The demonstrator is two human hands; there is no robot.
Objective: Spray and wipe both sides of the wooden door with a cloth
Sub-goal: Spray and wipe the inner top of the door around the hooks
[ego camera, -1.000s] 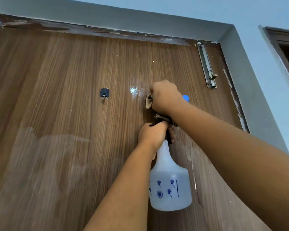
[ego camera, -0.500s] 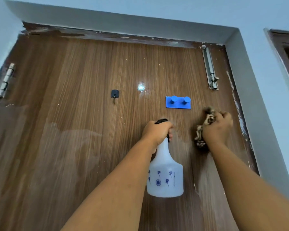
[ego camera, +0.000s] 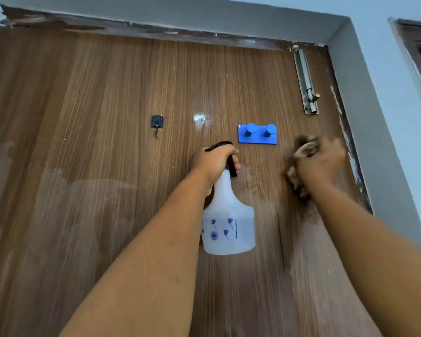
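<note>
Presently, head view, looking up along the closed wooden door [ego camera: 95, 215], which fills most of the frame inside a pale grey-blue frame [ego camera: 365, 105].

Left hand [ego camera: 215, 161]: fingers curled round the neck of a translucent white spray bottle [ego camera: 229, 227], at its black trigger head. Bottle hangs upright below the fist, in front of the door near its middle. Blue flower-like print and a vertical blue line on the bottle body.

Right hand [ego camera: 321, 161]: motion-blurred. Fingers closed round a crumpled brownish cloth [ego camera: 299, 171], pressed to the door near its right edge. Cloth sticks out above and to the left of the fist; its exact outline cannot be made out in the blur.

Door surface: a paler, hazy patch covers the lower left and lower centre. A darker streak runs down below the cloth. One bright glare spot [ego camera: 199, 117] sits above the left hand.

Fittings on the door:
- blue two-peg hook plate [ego camera: 257, 134], between the two hands and just above them;
- small black hook [ego camera: 156, 122] with a metal piece dangling, left of the glare spot;
- metal slide bolt [ego camera: 305, 79], upper right, running up toward the top edge.

Chipped, pale patches show along the door's top and right edges. A dark wooden frame [ego camera: 418, 59] shows at far right.
</note>
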